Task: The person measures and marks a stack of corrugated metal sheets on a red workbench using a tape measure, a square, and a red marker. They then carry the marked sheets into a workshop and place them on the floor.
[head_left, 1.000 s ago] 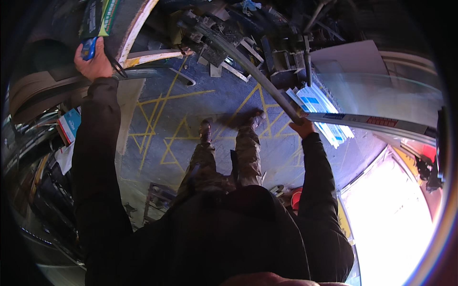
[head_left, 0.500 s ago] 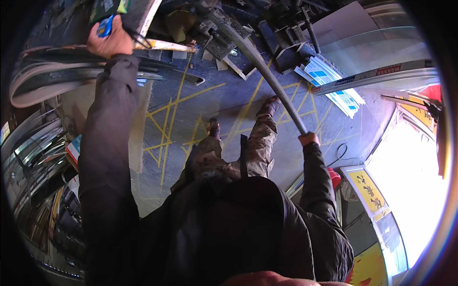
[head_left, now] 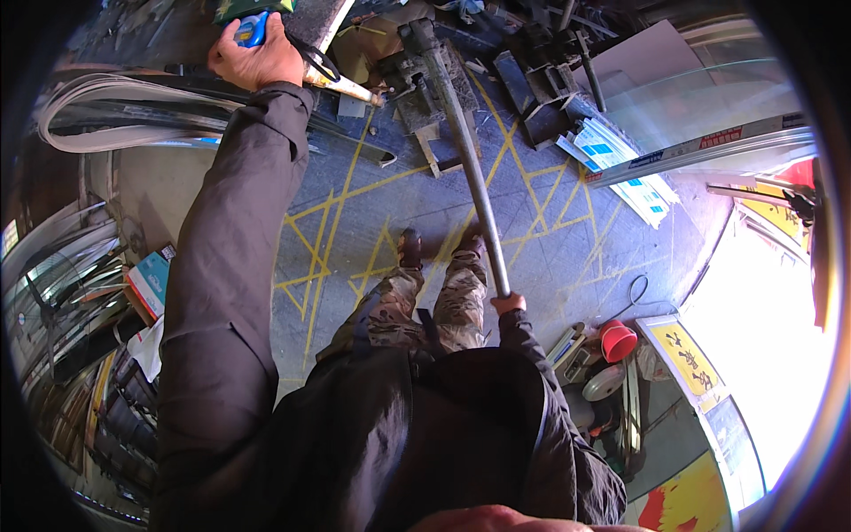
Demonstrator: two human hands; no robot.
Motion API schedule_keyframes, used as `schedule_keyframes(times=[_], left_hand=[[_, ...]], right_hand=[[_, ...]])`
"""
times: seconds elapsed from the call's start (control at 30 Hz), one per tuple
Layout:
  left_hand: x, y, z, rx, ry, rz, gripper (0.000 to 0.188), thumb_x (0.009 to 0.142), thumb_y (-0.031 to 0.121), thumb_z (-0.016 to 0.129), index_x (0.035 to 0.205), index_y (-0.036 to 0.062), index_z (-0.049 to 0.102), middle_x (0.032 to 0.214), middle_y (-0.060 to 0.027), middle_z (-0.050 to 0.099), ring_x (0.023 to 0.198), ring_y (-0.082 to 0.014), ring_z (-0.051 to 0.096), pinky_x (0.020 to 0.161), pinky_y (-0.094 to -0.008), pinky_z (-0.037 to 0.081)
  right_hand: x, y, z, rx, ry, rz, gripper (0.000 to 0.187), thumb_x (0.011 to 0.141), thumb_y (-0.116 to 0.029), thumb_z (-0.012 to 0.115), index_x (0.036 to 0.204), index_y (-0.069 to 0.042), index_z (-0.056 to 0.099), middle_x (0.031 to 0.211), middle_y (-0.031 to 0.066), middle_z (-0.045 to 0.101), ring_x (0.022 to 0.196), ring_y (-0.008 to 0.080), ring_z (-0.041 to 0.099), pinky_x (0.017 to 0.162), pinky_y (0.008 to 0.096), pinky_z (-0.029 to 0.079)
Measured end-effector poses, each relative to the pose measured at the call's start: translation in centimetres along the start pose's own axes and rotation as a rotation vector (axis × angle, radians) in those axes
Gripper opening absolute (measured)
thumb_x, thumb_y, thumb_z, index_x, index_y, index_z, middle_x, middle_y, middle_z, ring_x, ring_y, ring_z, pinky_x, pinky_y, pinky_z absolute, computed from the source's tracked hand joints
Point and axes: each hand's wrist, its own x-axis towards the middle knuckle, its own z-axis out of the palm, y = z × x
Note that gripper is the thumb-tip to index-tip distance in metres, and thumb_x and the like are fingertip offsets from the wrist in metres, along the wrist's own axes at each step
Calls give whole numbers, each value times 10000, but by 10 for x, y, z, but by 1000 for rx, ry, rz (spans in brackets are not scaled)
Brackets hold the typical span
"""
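Observation:
At the upper left, my left hand (head_left: 259, 58) is closed around a blue tape measure (head_left: 252, 30), beside a dark green packet (head_left: 232, 9). A dark strap loops out by that hand. My right hand (head_left: 508, 304) grips the near end of a long grey metal pipe (head_left: 470, 160). From there the pipe slants up and away to a dark, grimy metal machine (head_left: 421, 89) at the top centre. Its far end lies on or over that machine; how they join cannot be made out.
A curved pale strip (head_left: 84, 106) and other long strips lie at the left. Blue-and-white sheets (head_left: 616, 164) and a glass pane (head_left: 700, 97) are at the right. A red bucket (head_left: 618, 340) stands near my right arm. Yellow lines (head_left: 541, 208) mark the grey floor.
My right hand has drawn the pipe's near end leftward and closer to my body, so the pipe stands steeper in view. The left hand, still holding the tape measure, appears farther right; the view has shifted.

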Motion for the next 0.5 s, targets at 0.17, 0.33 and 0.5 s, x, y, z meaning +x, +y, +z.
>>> schedule_keyframes(times=[0.17,0.33,0.5], left_hand=[[3,2,5,-5,25,11,536,749,220,847,1178,118,543,1266,-150,402,1134,-322,503,909,-392,505],[4,-4,5,25,58,84,530,731,213,860,1155,105,561,1215,-153,424,1117,-319,510,920,-382,488],[6,-10,8,-12,114,109,562,695,159,883,1154,91,565,1197,-148,429,1078,-308,537,916,-371,490]], right_hand=[[59,13,-57,-5,149,-54,447,591,-340,794,889,-15,717,768,190,701,751,320,708,678,421,554],[92,34,-51,-62,33,-155,493,559,-400,822,843,-16,699,725,131,692,677,270,682,649,416,544],[93,25,-58,-71,-8,-178,533,557,-452,794,842,-12,699,776,187,697,758,336,693,700,433,548]])
